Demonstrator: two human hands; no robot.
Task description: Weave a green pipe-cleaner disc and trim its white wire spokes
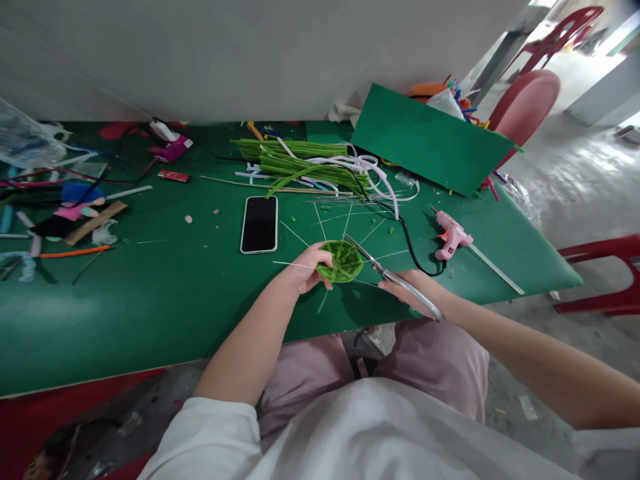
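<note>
Through the head camera, I see the left hand (pixel 307 275) pinching the rim of a green bowl-shaped piece (pixel 345 261) near the counter's (pixel 175 313) front edge, thin wires (pixel 320 221) radiating around it. The right hand (pixel 423 283) grips scissors (pixel 395 279), blades just beside the piece. A pink glue gun (pixel 453 237) lies to the right.

Scissors (pixel 400 283) beside green bowl (pixel 342 261)

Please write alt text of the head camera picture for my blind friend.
A left hand holds a green bowl-shaped piece with thin wires sticking out; the right hand holds scissors beside it. Fuzzy green stems, a phone and a pink glue gun lie on the table.
</note>
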